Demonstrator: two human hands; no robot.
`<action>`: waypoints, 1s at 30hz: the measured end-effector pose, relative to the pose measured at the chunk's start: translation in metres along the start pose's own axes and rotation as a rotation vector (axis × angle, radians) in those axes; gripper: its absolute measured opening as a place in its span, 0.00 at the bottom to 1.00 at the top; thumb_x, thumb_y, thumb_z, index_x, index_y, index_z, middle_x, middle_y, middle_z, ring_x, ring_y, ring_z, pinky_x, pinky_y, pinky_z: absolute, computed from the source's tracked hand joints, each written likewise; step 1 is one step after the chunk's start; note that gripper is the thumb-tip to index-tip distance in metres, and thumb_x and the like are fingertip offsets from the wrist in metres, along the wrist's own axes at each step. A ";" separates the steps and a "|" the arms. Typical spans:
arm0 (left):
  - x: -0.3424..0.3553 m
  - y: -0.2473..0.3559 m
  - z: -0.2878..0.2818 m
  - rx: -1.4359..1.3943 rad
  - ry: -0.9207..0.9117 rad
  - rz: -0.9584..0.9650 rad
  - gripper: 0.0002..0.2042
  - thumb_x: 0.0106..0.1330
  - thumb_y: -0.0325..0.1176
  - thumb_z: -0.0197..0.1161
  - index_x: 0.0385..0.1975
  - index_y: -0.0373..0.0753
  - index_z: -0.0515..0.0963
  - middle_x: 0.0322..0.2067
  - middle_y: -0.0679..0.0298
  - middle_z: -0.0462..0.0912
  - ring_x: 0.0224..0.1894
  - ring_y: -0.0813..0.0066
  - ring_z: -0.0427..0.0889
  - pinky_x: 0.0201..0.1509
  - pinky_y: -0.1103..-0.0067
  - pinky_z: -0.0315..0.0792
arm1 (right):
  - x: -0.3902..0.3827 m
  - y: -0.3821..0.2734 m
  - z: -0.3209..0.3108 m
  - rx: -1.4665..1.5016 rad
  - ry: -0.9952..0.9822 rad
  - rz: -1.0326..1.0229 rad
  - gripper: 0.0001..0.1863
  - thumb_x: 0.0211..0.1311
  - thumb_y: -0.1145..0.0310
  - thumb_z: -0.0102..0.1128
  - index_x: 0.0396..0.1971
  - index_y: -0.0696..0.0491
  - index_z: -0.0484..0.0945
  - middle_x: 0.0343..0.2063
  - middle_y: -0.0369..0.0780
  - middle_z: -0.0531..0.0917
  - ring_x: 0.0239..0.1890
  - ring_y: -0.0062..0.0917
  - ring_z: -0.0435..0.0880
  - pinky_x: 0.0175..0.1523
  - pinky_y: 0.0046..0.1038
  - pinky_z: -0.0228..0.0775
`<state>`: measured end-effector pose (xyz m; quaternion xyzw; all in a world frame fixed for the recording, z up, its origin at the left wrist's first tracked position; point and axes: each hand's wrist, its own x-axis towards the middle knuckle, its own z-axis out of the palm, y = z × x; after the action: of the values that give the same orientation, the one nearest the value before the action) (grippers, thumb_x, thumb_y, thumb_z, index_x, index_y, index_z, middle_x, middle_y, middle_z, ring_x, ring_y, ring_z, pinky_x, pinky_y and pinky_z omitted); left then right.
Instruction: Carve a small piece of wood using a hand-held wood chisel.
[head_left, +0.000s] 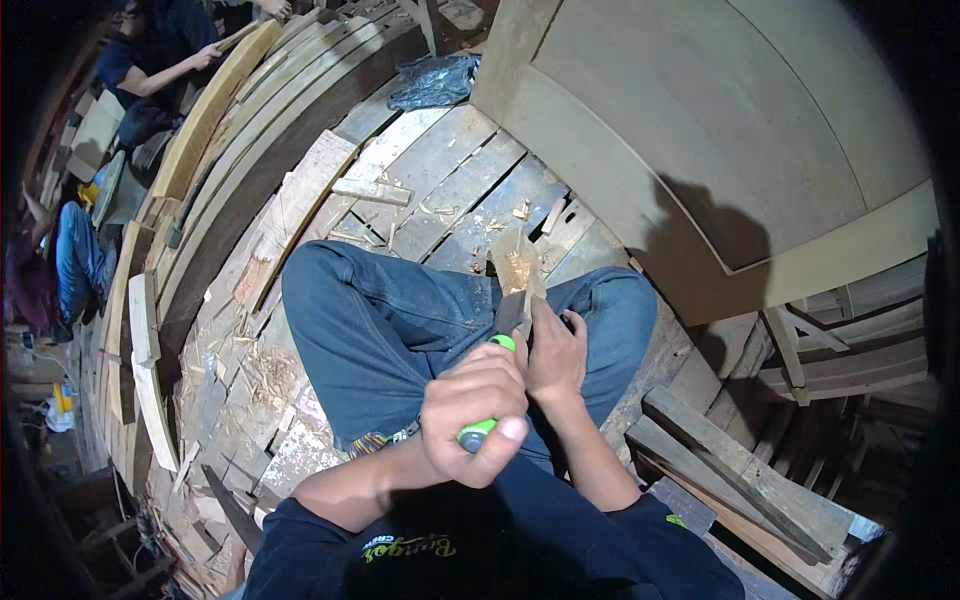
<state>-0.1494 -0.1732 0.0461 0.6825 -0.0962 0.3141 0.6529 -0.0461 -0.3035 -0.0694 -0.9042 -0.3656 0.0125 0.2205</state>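
My left hand [472,418] is wrapped round the green and grey handle of a chisel [512,308]. Its flat metal blade points away from me and rests against a pale piece of wood [517,262] between my knees. On the right side of that piece, my right hand [556,352] grips the wood, its fingers beside the blade. Wood shavings lie on and around the far end of the piece. How far the right fingers reach underneath is hidden.
I sit cross-legged on a plank floor [400,150] strewn with shavings. Left lie a board [300,205] and stacked curved timbers [290,110]. A large wooden panel [700,130] stands far right, with lumber [740,470] nearer. Another person [165,55] holds wood at the far left.
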 end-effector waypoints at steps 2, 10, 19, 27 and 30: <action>0.002 0.000 0.000 -0.020 0.134 -0.037 0.13 0.67 0.31 0.53 0.19 0.35 0.72 0.20 0.60 0.75 0.24 0.65 0.74 0.38 0.66 0.69 | -0.002 0.002 0.001 -0.004 0.015 -0.022 0.27 0.63 0.60 0.62 0.57 0.63 0.74 0.53 0.50 0.82 0.56 0.35 0.82 0.66 0.41 0.61; -0.010 -0.034 -0.004 0.056 0.143 -0.095 0.08 0.61 0.24 0.56 0.20 0.32 0.72 0.21 0.59 0.75 0.24 0.64 0.73 0.36 0.69 0.67 | -0.001 0.000 0.000 0.017 0.001 -0.017 0.29 0.60 0.63 0.64 0.57 0.63 0.73 0.52 0.51 0.82 0.55 0.36 0.82 0.66 0.42 0.62; 0.009 -0.004 -0.012 -0.087 0.120 -0.074 0.08 0.61 0.25 0.56 0.20 0.32 0.72 0.20 0.59 0.74 0.24 0.63 0.75 0.38 0.67 0.69 | 0.002 -0.002 0.001 0.038 -0.016 0.018 0.29 0.59 0.63 0.65 0.58 0.63 0.72 0.52 0.50 0.82 0.54 0.38 0.82 0.65 0.43 0.62; 0.011 -0.002 -0.010 -0.095 0.076 -0.059 0.08 0.61 0.25 0.57 0.21 0.31 0.73 0.21 0.58 0.75 0.24 0.62 0.74 0.37 0.68 0.70 | -0.001 0.001 0.000 0.036 0.003 0.001 0.29 0.61 0.62 0.63 0.57 0.64 0.72 0.50 0.51 0.83 0.53 0.38 0.82 0.65 0.42 0.62; 0.008 0.013 -0.013 -0.100 0.054 -0.050 0.07 0.61 0.25 0.57 0.21 0.31 0.73 0.21 0.58 0.75 0.23 0.62 0.74 0.36 0.68 0.70 | -0.004 0.002 0.003 0.010 0.039 -0.020 0.29 0.60 0.63 0.65 0.58 0.63 0.73 0.50 0.52 0.84 0.52 0.40 0.83 0.66 0.43 0.61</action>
<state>-0.1539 -0.1600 0.0608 0.6424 -0.0771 0.3107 0.6963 -0.0482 -0.3068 -0.0733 -0.8994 -0.3702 -0.0057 0.2322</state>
